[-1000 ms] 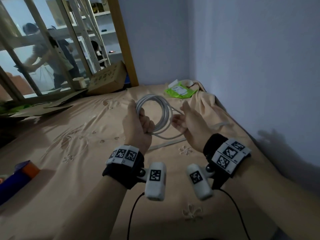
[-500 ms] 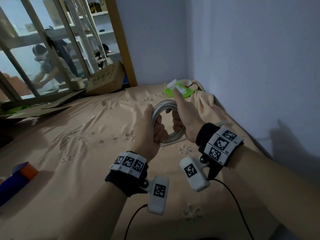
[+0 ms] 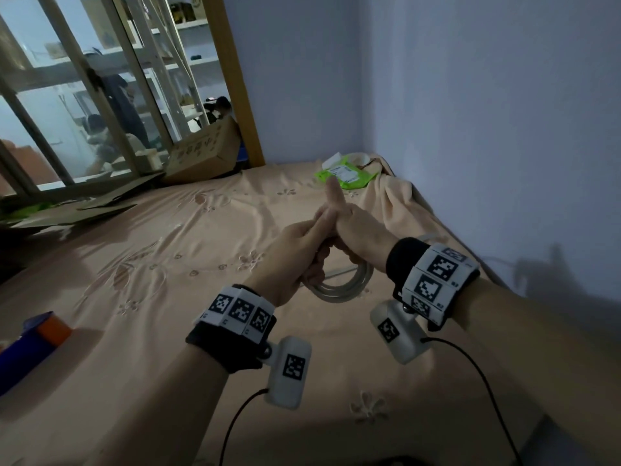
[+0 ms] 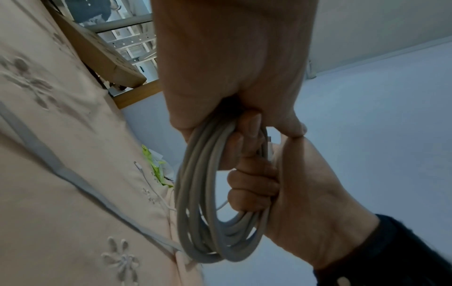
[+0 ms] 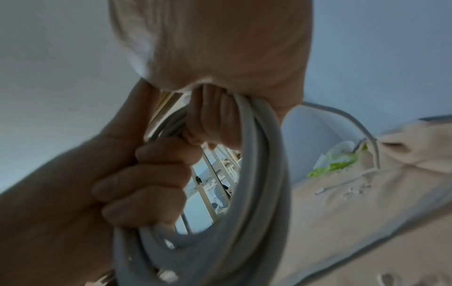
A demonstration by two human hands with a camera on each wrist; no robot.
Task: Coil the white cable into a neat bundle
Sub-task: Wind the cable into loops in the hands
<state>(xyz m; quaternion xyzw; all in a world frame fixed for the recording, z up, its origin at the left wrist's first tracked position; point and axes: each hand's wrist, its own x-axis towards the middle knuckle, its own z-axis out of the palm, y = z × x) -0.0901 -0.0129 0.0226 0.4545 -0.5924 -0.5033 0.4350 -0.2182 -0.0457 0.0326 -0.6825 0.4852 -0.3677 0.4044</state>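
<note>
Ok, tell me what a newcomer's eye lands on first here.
First, the two hands meeting mid-frame above the peach bedspread: the left hand and right hand both grip the coiled white cable, loops hanging below. Next, the bright green packet by the far corner.

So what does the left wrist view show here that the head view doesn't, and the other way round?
Only the left wrist view shows the curled fingers wrapped round the cable's stacked loops, plus a thin white lead lying on the bedspread. Only the head view shows the cardboard box, the blue and orange box and both wrist cameras. Both show the left hand and right hand gripping the white cable, and the green packet.
</note>
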